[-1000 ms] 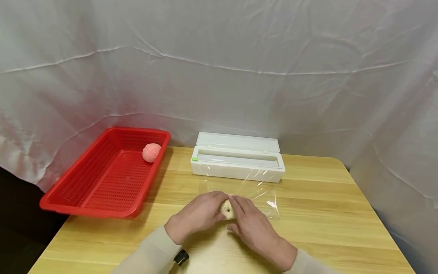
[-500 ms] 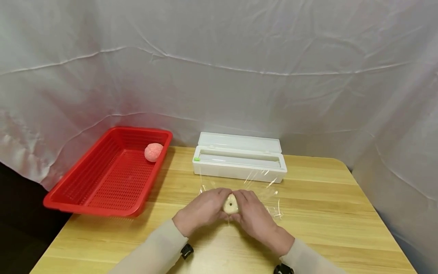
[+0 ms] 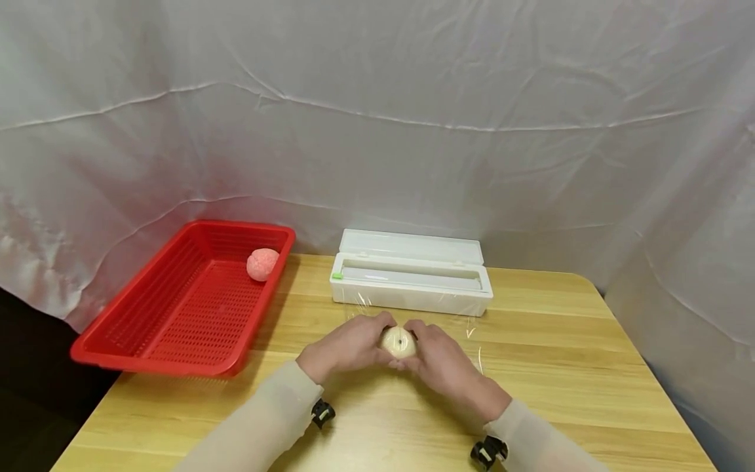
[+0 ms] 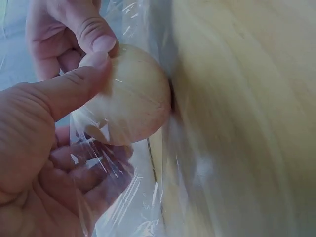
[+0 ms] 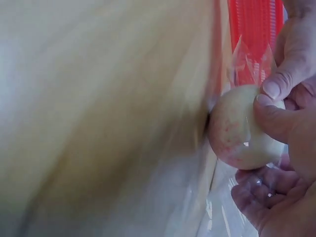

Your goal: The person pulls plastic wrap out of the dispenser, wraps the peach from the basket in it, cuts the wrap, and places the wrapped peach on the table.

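A pale, round, peach-like fruit (image 3: 398,342) with a red blush is held between both hands at the middle of the table. Its dark stem hollow faces up in the head view. Clear cling film (image 4: 143,197) drapes around it and spreads out under the hands. My left hand (image 3: 354,347) grips the fruit's left side, thumb on its near face and fingers behind. On the other side my right hand (image 3: 442,360) grips it the same way. The two thumbs meet on the fruit (image 5: 242,133) in the right wrist view, pressing film against it.
A white cling film box (image 3: 413,298) stands open behind the hands, its lid tipped back and a roll inside. To the left is a red plastic basket (image 3: 159,364) holding a pink foam-wrapped ball (image 3: 262,264). A grey curtain (image 3: 377,144) hangs behind the table (image 3: 590,393).
Both hands have closed in around the fruit and moved slightly away from the body with it. The fruit has tilted, and the film edges have been drawn in towards it.
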